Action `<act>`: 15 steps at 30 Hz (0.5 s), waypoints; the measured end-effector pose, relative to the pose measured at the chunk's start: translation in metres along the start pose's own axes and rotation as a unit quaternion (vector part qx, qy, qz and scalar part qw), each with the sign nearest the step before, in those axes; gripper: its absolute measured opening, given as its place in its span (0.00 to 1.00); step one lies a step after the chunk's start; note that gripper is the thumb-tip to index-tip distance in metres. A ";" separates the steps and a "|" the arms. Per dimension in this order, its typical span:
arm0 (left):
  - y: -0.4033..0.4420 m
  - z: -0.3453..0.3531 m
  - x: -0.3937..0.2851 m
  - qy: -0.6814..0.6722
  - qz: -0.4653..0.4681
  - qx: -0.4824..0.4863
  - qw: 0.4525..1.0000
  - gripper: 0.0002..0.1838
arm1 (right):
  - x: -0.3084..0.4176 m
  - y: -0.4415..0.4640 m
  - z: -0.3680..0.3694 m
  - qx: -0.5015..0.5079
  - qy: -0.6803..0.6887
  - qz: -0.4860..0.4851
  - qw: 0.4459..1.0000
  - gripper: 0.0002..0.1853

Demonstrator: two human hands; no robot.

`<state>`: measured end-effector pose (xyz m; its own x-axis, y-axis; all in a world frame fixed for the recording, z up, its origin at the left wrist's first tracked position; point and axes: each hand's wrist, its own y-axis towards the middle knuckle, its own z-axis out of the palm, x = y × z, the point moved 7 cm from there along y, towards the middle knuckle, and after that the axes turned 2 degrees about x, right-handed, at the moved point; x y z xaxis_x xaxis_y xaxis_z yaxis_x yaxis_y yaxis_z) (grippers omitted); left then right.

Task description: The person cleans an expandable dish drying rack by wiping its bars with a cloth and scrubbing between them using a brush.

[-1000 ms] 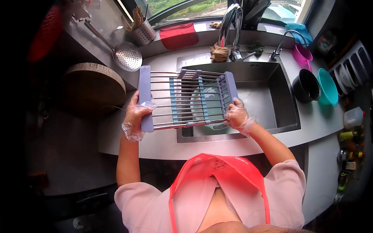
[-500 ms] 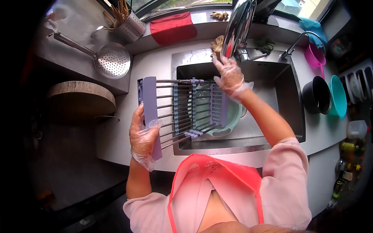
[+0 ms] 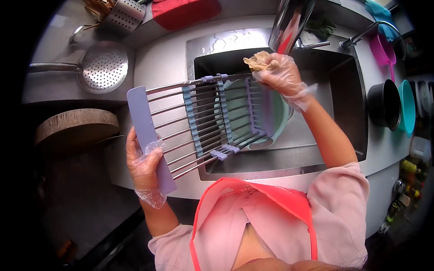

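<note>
Steadying the rack (image 3: 191, 122) with the left hand (image 3: 145, 169), crumpled cloth (image 3: 260, 62) in the right hand (image 3: 282, 74).
Left thumb and fingers pinch the flat purple end (image 3: 143, 115) beyond the left edge of the sink (image 3: 253, 175); right fingers curl together on the cloth. Thin, shiny rods slope over the round green basin (image 3: 282, 118); keeping them steady seems to call for a firm left grip.

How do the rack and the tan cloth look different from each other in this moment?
The rack is stiff and much larger; the cloth is small and crumpled. The rack has metal bars with purple and blue parts, while the cloth is plain tan. The left hand grips the rack, the right hand the cloth. Both are held by gloved hands.
</note>
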<state>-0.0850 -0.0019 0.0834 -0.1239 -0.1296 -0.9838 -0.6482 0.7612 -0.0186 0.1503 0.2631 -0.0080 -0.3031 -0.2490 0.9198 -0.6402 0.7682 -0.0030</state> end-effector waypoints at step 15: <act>0.027 0.000 0.012 0.076 -0.079 0.015 0.994 0.35 | -0.043 -0.007 0.098 0.137 -0.149 0.030 0.979 0.38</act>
<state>-0.1041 0.0175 0.0712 -0.1355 -0.3415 -0.9301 -0.6455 0.7426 -0.1787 0.0982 0.2108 -0.0856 -0.5128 -0.4003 0.7594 -0.7678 0.6096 -0.1972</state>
